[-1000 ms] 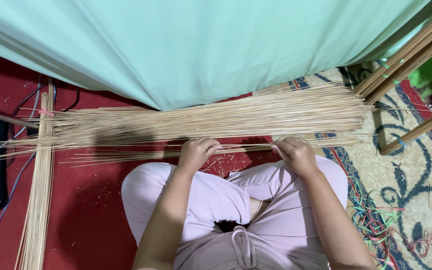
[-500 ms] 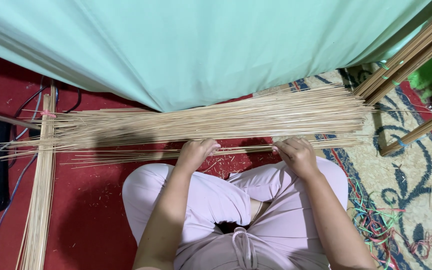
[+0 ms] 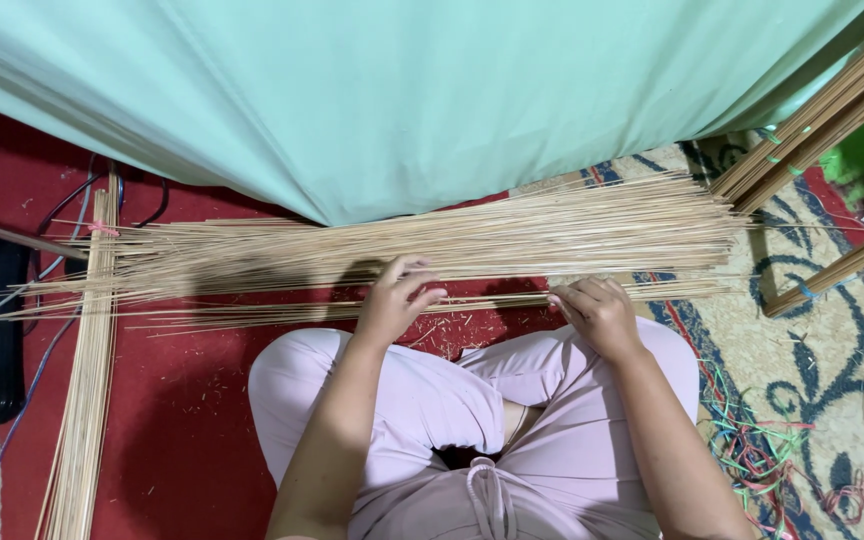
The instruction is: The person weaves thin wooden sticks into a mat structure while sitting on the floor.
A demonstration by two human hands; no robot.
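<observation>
Left hand (image 3: pixel 399 298) and right hand (image 3: pixel 597 312), fingers curled, grasp thin sticks (image 3: pixel 432 245) on the red mat (image 3: pixel 172 400); a green cloth (image 3: pixel 402 90) overhangs the far side.

A wide layer of thin, pale straw-coloured sticks (image 3: pixel 432 245) lies flat across the red mat, running left to right, its ends fanned out unevenly.

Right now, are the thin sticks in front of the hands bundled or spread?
Spread: the thin sticks lie loose, fanned flat across the red mat, no tie visible.
</observation>
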